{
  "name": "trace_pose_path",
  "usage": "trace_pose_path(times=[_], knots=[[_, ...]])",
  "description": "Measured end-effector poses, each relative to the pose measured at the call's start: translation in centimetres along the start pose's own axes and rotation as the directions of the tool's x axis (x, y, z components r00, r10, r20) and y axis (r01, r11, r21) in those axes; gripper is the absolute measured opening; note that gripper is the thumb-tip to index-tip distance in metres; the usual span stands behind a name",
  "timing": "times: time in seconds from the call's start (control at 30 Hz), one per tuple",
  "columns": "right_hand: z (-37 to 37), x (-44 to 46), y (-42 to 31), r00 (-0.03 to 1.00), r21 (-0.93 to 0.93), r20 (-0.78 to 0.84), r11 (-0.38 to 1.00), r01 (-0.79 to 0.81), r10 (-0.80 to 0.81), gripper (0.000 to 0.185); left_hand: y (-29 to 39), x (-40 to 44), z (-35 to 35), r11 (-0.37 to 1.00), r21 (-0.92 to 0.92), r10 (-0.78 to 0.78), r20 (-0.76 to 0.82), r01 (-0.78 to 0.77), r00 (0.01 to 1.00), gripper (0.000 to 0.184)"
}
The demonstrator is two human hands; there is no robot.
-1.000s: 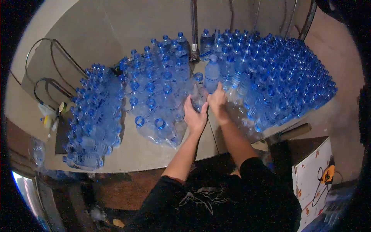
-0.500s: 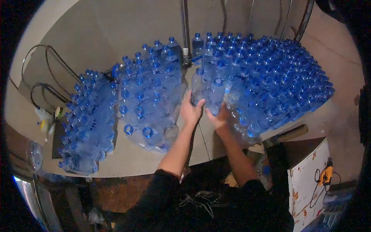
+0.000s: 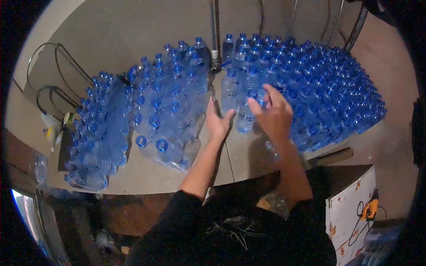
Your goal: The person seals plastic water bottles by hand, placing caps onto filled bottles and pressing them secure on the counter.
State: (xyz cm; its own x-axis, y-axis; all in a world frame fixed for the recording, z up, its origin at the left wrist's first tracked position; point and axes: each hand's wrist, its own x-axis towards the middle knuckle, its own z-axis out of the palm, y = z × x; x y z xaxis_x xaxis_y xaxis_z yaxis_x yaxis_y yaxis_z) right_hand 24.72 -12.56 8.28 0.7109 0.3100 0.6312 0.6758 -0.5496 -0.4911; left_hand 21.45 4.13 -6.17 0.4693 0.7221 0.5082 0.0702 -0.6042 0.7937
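Clear water bottles with blue necks stand upright on the table (image 3: 242,159). My left hand (image 3: 217,125) is open at the near left of one bottle (image 3: 229,92), thumb and fingers apart; whether the thumb touches it I cannot tell. To its right stands a second bottle (image 3: 245,118) with printed lettering on its side. My right hand (image 3: 277,116) is raised beside that one, thumb and fingers spread with nothing between them. The large right-hand group of bottles (image 3: 319,84) begins just beyond and beside my right hand.
A middle group of bottles (image 3: 164,106) and a left group (image 3: 100,133) stand on the table. A dark upright pole (image 3: 215,35) rises behind. At the lower right, a yellow power tool (image 3: 369,209) with a cord lies on a white board (image 3: 350,221).
My right hand has let go of the front bottle and moved up and to the right. My left hand has opened a little beside its bottle. The view has shifted slightly.
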Motion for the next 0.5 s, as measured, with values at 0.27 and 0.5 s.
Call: trace_pose_path(times=[0.27,0.5], knots=[[-1.2,5.3,-1.9,0.886,-0.159,0.461,0.976,0.149,-0.06,0.041,3.5,-12.0,-17.8,0.925,-0.286,0.01,0.676,0.251,0.736,0.036],[-3.7,7.5,-8.2,0.888,-0.295,0.425,0.9,0.319,-0.175,0.039,-1.8,-16.0,-32.9,0.894,-0.017,-0.422,0.301,0.448,0.855,0.025]])
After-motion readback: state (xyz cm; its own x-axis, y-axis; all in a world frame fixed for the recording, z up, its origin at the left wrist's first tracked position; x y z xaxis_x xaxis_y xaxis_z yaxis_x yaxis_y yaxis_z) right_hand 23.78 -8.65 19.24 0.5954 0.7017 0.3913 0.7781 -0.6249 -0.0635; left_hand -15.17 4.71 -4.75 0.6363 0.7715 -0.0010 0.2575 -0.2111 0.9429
